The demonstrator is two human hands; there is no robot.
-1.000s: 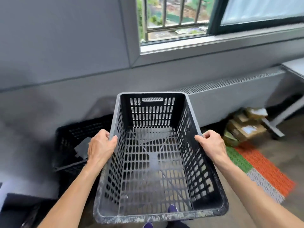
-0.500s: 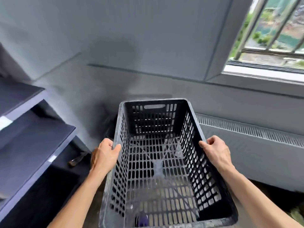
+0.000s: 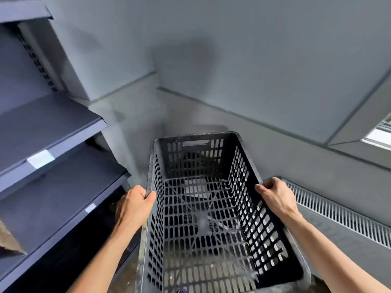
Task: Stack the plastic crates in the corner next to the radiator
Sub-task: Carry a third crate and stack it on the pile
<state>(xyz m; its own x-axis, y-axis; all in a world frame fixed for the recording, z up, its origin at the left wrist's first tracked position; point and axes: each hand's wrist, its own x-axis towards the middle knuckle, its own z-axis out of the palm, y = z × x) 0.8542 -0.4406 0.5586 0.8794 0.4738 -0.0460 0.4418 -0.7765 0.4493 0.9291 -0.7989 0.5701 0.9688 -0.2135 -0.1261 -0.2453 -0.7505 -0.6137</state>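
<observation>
I carry a black perforated plastic crate [image 3: 203, 233] in front of me, long side pointing away. My left hand [image 3: 133, 206] grips its left rim, thumb inside the wall. My right hand [image 3: 275, 195] grips the right rim the same way. The crate is empty inside. Through its slotted floor I make out dark shapes and a pale patch below, too blurred to name. The radiator [image 3: 338, 216], with a slotted grille on top, runs along the wall just right of the crate. The corner of the grey walls [image 3: 156, 115] lies straight ahead beyond the crate's far end.
Dark grey metal shelves [image 3: 48, 149] stand close on the left, reaching almost to my left hand. A brown cardboard piece [image 3: 8, 242] lies on a lower shelf at the left edge. A window sill [image 3: 376, 138] shows at the far right.
My view has swung left: the window slid off to the right and the shelves came closer. The crate, still held by both hands, now sits between shelves and radiator, facing the corner.
</observation>
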